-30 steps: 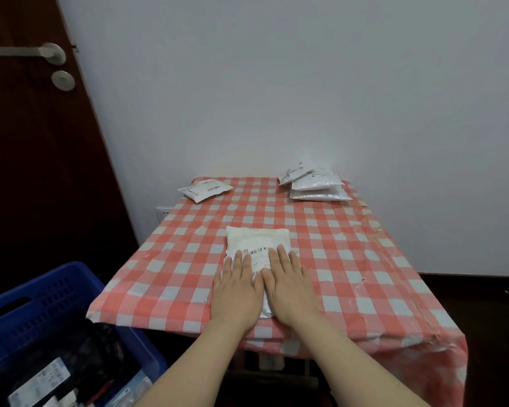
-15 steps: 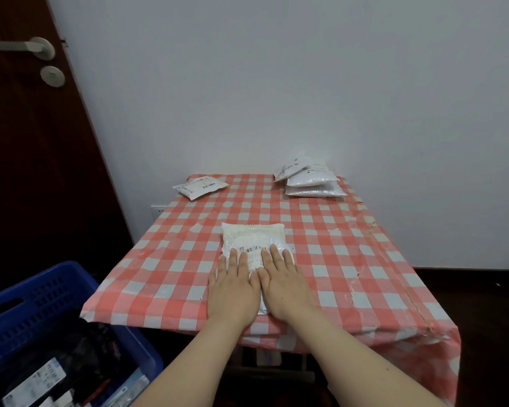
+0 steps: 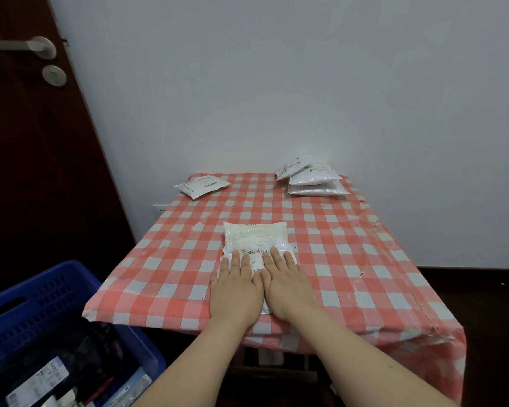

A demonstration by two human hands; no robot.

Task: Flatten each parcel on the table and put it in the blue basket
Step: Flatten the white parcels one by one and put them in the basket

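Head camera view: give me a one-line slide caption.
The left hand and right hand press a white parcel flat on the checked tablecloth, blue basket at lower left.

You have a white parcel (image 3: pixel 254 239) lying flat, a lone parcel (image 3: pixel 202 186) and a stack (image 3: pixel 313 182) beyond; the blue basket (image 3: pixel 56 274) looks part-filled.

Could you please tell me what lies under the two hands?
A white parcel on the table; the left hand and right hand press flat on its near half, hiding that part.

Labels (image 3: pixel 210 183) on the parcels (image 3: pixel 254 236) are too blurred to read.
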